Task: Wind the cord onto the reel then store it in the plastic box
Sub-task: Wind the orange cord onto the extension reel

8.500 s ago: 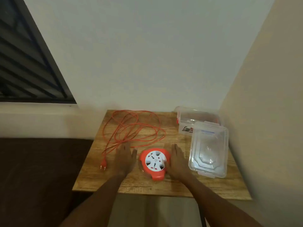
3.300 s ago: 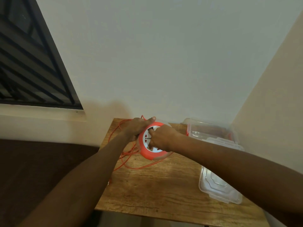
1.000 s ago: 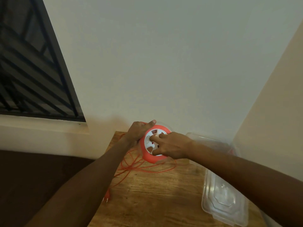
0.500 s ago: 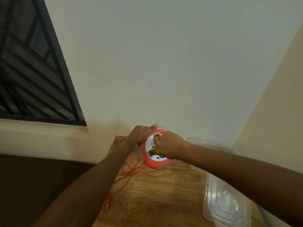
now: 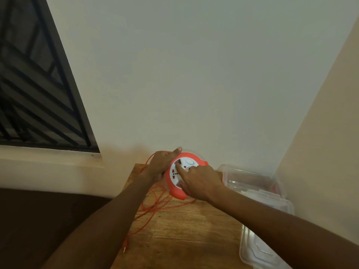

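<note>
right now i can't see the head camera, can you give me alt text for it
Two hands hold an orange cord reel upright above a wooden table: the left hand grips its rim, the right hand presses fingers on its white face. Loose orange cord trails on the table beside a clear plastic box.

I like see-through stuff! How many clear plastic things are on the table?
2. The plastic box sits at the table's far right corner; its lid lies nearer, along the right edge. Arms may hide more.

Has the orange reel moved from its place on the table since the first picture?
Yes. The reel is lifted off the table, tilted, nearer the back wall, with both hands on it.
</note>
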Tool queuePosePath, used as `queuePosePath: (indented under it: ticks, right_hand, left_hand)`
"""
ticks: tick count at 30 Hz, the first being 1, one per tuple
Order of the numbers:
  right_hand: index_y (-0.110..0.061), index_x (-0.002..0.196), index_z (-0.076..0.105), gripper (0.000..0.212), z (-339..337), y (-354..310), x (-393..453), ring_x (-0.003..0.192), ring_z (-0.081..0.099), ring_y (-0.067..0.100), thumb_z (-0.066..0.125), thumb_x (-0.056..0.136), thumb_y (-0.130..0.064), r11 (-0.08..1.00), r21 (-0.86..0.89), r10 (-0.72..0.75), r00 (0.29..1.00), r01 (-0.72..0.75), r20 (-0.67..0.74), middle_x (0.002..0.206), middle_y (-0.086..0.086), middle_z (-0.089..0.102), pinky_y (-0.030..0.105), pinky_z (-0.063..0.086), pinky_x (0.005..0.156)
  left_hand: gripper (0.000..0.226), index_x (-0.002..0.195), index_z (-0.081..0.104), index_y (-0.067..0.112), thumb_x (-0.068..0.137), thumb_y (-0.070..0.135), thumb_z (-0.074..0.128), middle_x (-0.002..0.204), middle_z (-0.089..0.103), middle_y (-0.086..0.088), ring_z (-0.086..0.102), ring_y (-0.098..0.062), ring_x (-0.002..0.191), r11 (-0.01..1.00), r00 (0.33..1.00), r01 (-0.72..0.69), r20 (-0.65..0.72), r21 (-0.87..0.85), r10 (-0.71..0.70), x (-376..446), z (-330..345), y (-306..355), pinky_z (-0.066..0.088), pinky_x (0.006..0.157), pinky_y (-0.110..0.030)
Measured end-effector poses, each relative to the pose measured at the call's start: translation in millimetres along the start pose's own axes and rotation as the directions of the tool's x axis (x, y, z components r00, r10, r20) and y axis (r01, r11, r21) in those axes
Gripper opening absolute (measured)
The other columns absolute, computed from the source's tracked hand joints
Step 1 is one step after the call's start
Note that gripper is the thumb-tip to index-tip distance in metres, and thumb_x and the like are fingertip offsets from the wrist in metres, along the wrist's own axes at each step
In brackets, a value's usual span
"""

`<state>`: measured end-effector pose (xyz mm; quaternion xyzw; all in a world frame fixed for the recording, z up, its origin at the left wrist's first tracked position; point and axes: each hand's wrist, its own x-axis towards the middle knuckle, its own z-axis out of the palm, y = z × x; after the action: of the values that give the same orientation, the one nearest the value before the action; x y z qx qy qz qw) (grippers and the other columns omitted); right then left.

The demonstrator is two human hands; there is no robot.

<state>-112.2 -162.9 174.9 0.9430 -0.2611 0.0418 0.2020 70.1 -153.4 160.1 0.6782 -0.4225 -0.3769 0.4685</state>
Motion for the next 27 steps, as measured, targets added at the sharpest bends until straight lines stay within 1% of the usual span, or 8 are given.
queuePosePath:
  ticks: [2,4,8,12,17,23,25,27]
  right_hand:
    - [-0.016,0.130,0.053,0.051,-6.4,10.1,-4.6,0.074,0.068,0.033,0.069,0.085,-0.034,0.987,-0.049,-0.153,0.988,0.153,0.011,0.117,0.021,0.063,0.039,0.055,0.052]
    - [-0.021,0.121,0.061,0.043,-15.1,21.4,-6.3,0.083,0.066,0.035,0.074,0.081,-0.022,0.946,-0.057,-0.316,0.948,0.318,0.037,0.133,0.022,0.049,0.040,0.056,0.051]
    - [-0.034,0.134,0.050,0.053,-29.4,40.1,-0.5,0.094,0.065,0.036,0.066,0.088,-0.013,0.858,-0.055,-0.497,0.853,0.510,0.161,0.151,0.019,0.027,0.039,0.057,0.057]
    - [-0.042,0.144,0.032,0.061,-42.5,47.9,5.3,0.099,0.064,0.040,0.060,0.094,-0.020,0.824,-0.089,-0.522,0.811,0.560,0.265,0.156,0.019,0.017,0.042,0.058,0.067]
    - [-0.046,0.146,0.025,0.068,-46.7,45.0,9.9,0.105,0.062,0.040,0.063,0.093,-0.027,0.768,-0.146,-0.558,0.763,0.624,0.325,0.155,0.021,0.024,0.040,0.059,0.071]
    - [-0.040,0.142,0.038,0.067,-47.9,32.0,20.7,0.106,0.062,0.032,0.073,0.086,-0.034,0.709,-0.258,-0.564,0.747,0.656,0.352,0.135,0.016,0.051,0.037,0.056,0.068]
    - [-0.038,0.141,0.042,0.066,-48.2,32.1,22.6,0.105,0.063,0.030,0.075,0.084,-0.034,0.695,-0.280,-0.575,0.746,0.662,0.336,0.132,0.014,0.055,0.036,0.056,0.068]
    - [-0.036,0.139,0.047,0.064,-44.9,31.0,22.8,0.103,0.065,0.027,0.076,0.082,-0.036,0.676,-0.300,-0.591,0.739,0.672,0.323,0.127,0.010,0.061,0.035,0.057,0.070]
  left_hand:
    - [0.050,0.095,0.078,0.014,0.098,0.059,0.057,0.085,0.083,-0.002,0.080,-0.023,0.076,0.999,1.000,-0.016,0.000,0.045,0.016,-0.7,-2.1,4.4,0.066,0.069,-0.033]
    - [0.054,0.096,0.078,0.009,0.098,0.059,0.057,0.087,0.083,-0.006,0.080,-0.027,0.078,0.997,0.999,-0.035,0.012,0.069,0.034,-0.7,-3.3,7.7,0.067,0.076,-0.039]
    - [0.067,0.098,0.074,-0.011,0.096,0.056,0.065,0.095,0.079,-0.027,0.077,-0.046,0.089,0.999,0.999,-0.038,0.036,0.030,0.037,-2.3,0.9,8.9,0.062,0.087,-0.057]
    - [0.062,0.098,0.076,-0.007,0.098,0.054,0.063,0.093,0.080,-0.022,0.078,-0.043,0.089,0.999,0.997,-0.037,0.071,0.027,0.035,-0.7,2.0,6.9,0.063,0.088,-0.055]
    - [0.060,0.093,0.076,-0.003,0.096,0.056,0.063,0.089,0.081,-0.019,0.078,-0.042,0.087,0.999,0.995,-0.036,0.094,0.019,0.034,-0.6,0.7,5.8,0.063,0.083,-0.049]
    - [0.065,0.100,0.075,-0.005,0.097,0.058,0.060,0.096,0.079,-0.023,0.077,-0.045,0.091,0.998,0.991,-0.036,0.128,0.056,0.029,0.5,4.8,3.6,0.062,0.090,-0.055]
    - [0.065,0.097,0.075,-0.006,0.097,0.058,0.060,0.097,0.078,-0.026,0.075,-0.048,0.093,0.999,0.992,-0.037,0.121,0.020,0.034,1.6,4.2,4.8,0.061,0.090,-0.055]
    - [0.057,0.086,0.076,0.002,0.097,0.057,0.061,0.093,0.078,-0.024,0.076,-0.047,0.090,0.999,0.993,-0.039,0.113,0.018,0.037,1.8,4.5,5.8,0.061,0.090,-0.053]
